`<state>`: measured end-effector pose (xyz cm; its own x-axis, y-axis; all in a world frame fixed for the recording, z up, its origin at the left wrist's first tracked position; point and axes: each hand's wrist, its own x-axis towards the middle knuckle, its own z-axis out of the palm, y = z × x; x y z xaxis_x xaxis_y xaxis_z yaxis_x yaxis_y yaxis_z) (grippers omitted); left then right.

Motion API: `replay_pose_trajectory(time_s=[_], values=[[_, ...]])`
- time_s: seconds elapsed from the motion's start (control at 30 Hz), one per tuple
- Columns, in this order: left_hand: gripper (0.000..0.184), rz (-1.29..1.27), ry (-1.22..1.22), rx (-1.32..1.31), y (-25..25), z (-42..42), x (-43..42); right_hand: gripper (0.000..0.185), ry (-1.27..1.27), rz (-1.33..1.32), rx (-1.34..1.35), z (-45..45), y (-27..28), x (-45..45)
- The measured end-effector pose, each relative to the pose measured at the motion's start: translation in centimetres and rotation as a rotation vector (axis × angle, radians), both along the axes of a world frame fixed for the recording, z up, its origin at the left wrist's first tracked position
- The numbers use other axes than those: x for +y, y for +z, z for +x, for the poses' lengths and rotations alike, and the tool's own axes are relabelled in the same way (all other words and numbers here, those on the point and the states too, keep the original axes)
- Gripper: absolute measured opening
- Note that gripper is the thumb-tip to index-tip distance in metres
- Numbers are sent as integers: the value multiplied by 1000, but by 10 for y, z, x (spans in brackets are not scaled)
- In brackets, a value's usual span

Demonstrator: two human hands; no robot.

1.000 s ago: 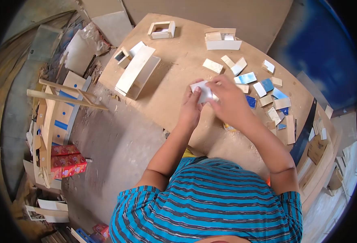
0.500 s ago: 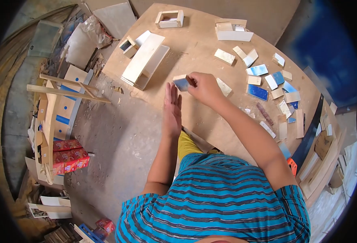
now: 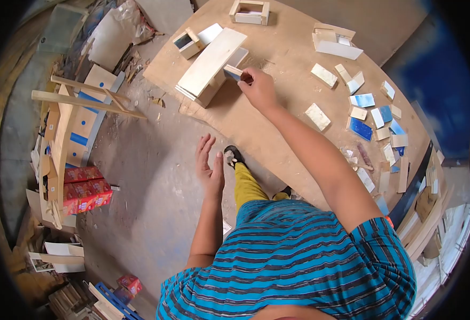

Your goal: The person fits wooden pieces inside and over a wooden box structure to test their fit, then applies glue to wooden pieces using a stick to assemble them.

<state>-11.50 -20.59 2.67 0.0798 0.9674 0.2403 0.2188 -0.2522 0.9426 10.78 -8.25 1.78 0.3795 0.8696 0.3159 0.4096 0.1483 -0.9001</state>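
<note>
Gripped between the fingers of my right hand (image 3: 258, 89) is a small wooden block (image 3: 233, 72) with a blue face. The block is at the open right side of a long pale wooden box (image 3: 212, 63) on the brown table (image 3: 277, 133); whether they touch, I cannot tell. My left hand (image 3: 210, 165) is raised over the floor beside the table edge, empty, with its fingers apart. A small open wooden box (image 3: 188, 44) and a white piece (image 3: 210, 34) lie behind the long box.
Two wooden frames, one at the top (image 3: 250, 12) and one further right (image 3: 336, 41), stand on the table. Several white, blue and bare wood blocks (image 3: 361, 128) lie scattered at the right. Red boxes (image 3: 85, 189) and a wooden trestle (image 3: 88, 104) are on the left.
My right hand has carried the block up to the long box. My left hand has parted from it and dropped away over the floor. The view has shifted too.
</note>
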Motion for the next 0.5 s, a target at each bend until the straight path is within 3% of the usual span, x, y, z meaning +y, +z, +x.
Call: replay_pose_trajectory(time_s=[0.5], values=[[34, -66, 102, 73, -15, -41, 5, 17, -23, -49, -235, -3, 7, 19]])
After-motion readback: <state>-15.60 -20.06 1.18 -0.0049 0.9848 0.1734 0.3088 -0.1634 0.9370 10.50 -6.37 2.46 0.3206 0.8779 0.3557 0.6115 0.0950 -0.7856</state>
